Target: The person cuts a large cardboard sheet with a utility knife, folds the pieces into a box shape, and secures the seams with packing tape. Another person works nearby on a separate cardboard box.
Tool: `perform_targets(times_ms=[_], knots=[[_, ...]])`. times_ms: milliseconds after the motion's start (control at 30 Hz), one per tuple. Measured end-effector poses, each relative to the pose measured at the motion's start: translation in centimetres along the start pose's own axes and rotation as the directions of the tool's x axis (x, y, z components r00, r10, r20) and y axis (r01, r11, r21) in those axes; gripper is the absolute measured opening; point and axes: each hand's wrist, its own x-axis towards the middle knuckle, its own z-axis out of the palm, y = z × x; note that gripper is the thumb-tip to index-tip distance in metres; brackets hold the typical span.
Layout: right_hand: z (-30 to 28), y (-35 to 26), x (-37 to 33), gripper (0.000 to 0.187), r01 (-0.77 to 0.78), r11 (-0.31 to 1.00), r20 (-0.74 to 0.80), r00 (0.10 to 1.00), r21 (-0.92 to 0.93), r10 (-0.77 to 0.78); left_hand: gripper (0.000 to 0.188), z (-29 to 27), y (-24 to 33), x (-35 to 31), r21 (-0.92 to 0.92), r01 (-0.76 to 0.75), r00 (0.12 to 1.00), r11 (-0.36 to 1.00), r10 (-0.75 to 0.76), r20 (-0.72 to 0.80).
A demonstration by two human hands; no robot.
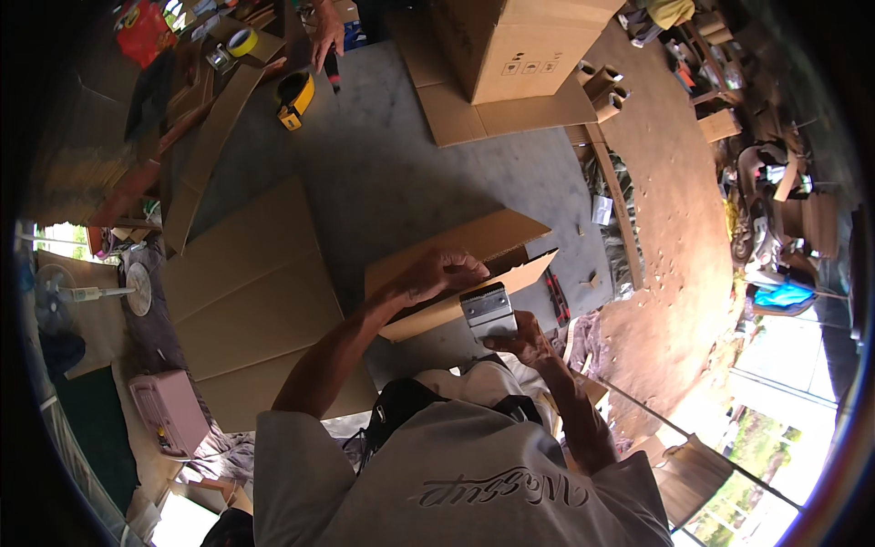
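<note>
A folded piece of brown cardboard, its two panels standing slightly apart, is on the grey table close to my body. My left hand reaches over it, fingers curled together at its upper edge; what they pinch is hidden. In my right hand is a silver metal tape dispenser with a dark toothed edge, held against the near panel's right part. A red and black utility knife lies just right of the cardboard.
A flat cardboard sheet lies to the left. A large carton stands on cardboard at the far right. Across the table are a co-worker's hand and a yellow and black tool. A fan stands at left.
</note>
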Motion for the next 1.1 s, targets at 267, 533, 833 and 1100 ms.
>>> perform_targets(times_ms=[267, 533, 833, 1100], knots=[[0.8, -1.4, 0.6, 0.034, 0.001, 1.000, -0.036, 0.999, 0.003, -0.001, 0.012, -0.1, 0.4, -0.4, -0.017, 0.075, 0.983, 0.997, -0.076, -0.167], [1.5, -2.3, 1.6, 0.050, 0.433, 0.855, 0.001, 0.892, -0.284, -0.451, 0.007, -1.7, -3.5, 1.3, -0.297, 0.088, 0.912, 0.951, -0.197, -0.360], [0.4, -1.0, 1.7, 0.043, -0.016, 0.998, -0.135, 0.991, -0.059, 0.008, 0.014, -2.7, -2.5, 2.8, -0.043, 0.082, 0.835, 0.996, -0.092, -0.543], [1.0, -2.5, 1.7, 0.035, 0.051, 0.998, -0.092, 0.994, -0.024, -0.053, 0.018, -2.3, -4.4, 2.7, -0.076, 0.088, 0.740, 0.993, -0.116, -0.663]])
